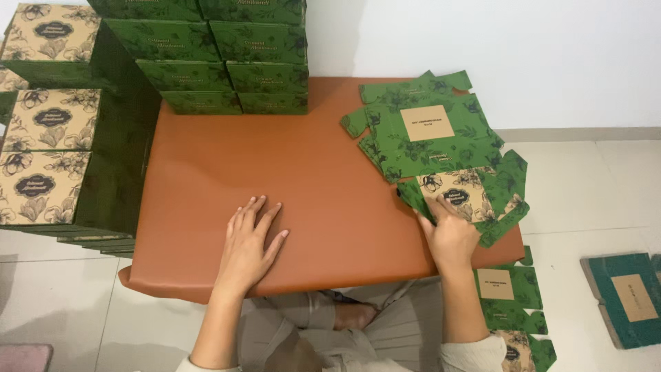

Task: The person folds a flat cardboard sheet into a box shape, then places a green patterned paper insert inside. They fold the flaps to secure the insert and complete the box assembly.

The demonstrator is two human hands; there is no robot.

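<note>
Head cam looking straight down: left hand (249, 242) is lying flat and spread on the orange-brown leather-look table (323, 200), grip open, holding nothing. Right hand (449, 233) is at the table's right edge with its fingers curled onto a flat unfolded green floral cardboard box blank with a tan flower panel (463, 195), pinching its near corner as far as I can tell. That blank sits on the near end of a messy fanned pile of the same green flat blanks (427, 127). Folded green boxes (227, 58) are stacked at the table's far edge, with more tan-topped ones (48, 158) stacked off to the left. A few extra blanks (513, 296) lie on the tiled floor by the right forearm.
</note>
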